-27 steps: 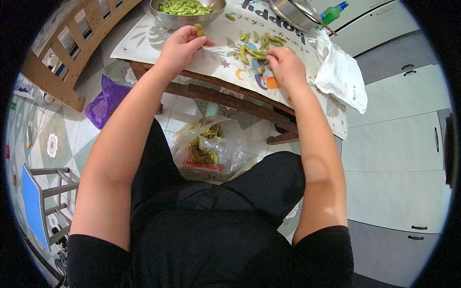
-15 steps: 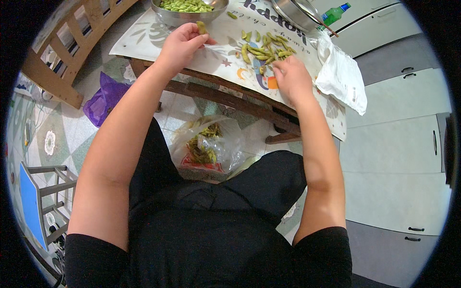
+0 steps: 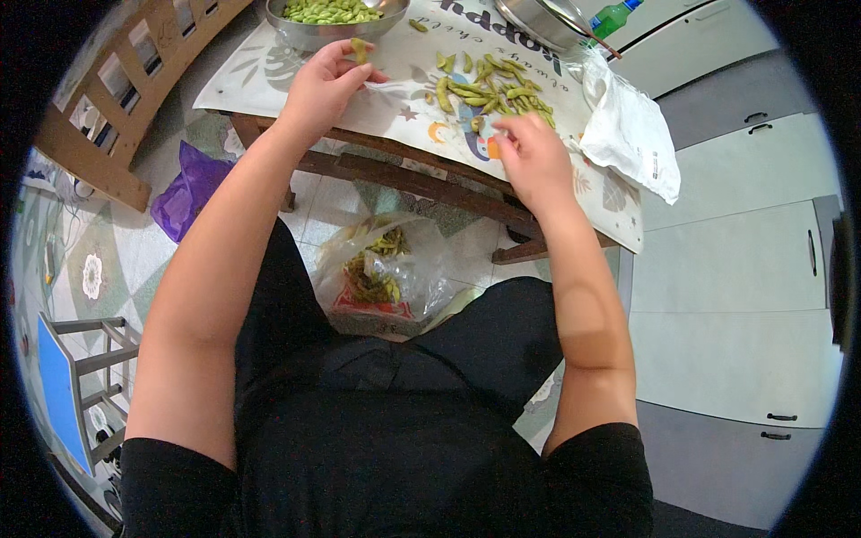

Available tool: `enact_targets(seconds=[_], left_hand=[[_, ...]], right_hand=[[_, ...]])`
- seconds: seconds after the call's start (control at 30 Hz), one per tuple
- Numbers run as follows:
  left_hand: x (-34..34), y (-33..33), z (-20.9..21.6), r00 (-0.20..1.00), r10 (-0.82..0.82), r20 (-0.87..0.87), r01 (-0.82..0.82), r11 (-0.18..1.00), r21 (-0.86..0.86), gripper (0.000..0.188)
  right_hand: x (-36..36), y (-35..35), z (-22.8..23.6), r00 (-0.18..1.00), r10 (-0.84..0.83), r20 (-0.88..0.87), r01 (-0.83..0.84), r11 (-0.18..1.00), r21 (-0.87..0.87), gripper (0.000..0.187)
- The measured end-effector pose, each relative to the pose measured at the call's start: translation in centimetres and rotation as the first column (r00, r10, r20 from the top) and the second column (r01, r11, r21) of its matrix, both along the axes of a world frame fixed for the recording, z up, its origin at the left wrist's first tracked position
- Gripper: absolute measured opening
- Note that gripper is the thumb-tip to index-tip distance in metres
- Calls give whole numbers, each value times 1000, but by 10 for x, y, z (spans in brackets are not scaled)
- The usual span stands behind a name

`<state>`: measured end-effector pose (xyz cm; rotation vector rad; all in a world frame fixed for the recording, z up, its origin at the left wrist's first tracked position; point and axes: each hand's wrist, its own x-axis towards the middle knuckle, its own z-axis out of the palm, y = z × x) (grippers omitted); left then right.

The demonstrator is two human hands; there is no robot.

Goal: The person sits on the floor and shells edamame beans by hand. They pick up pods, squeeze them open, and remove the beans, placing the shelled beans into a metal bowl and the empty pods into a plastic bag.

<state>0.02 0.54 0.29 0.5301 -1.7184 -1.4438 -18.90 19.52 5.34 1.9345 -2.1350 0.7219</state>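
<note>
My left hand (image 3: 319, 88) is closed around a green soybean pod (image 3: 360, 50), which sticks up between thumb and fingers just below the metal bowl. That steel bowl (image 3: 336, 36) holds many shelled green beans (image 3: 332, 11). Beside the near right edge of a loose pile of pods (image 3: 489, 88), my right hand (image 3: 538, 161) has its fingers curled with thumb and forefinger drawn together. What sits between those fingertips, if anything, is too small to make out. One single pod (image 3: 418, 25) lies apart, right of the bowl.
A printed white cloth (image 3: 404, 94) covers the low wooden table. At its right are a white plastic bag (image 3: 632, 134), a steel pan (image 3: 538, 25) and a green bottle (image 3: 614, 16). An open clear bag with pods and husks (image 3: 381, 273) sits between my legs. A purple bag (image 3: 193, 188) lies left.
My right hand has drawn slightly back toward me from the pod pile, its fingers curling. My left hand still holds its pod near the bowl. The whole view has shifted a little.
</note>
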Motion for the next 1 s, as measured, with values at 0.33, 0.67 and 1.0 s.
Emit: enact_targets(seconds=[0.33,0.67,1.0], left_hand=[[4,-1,-4,996,-14,-84,18,999,38,16],[17,124,-5,998,36,57,-14,939,-344,25],[17,160,-34,988,-138,73,147,979,-143,14]], right_hand=[[7,-6,-19,633,100,768,-82,995,-63,14],[67,63,-44,-536,17,844,-94,992,-80,10],[86,72,-67,-252,-38,967,-176,984,-7,16]])
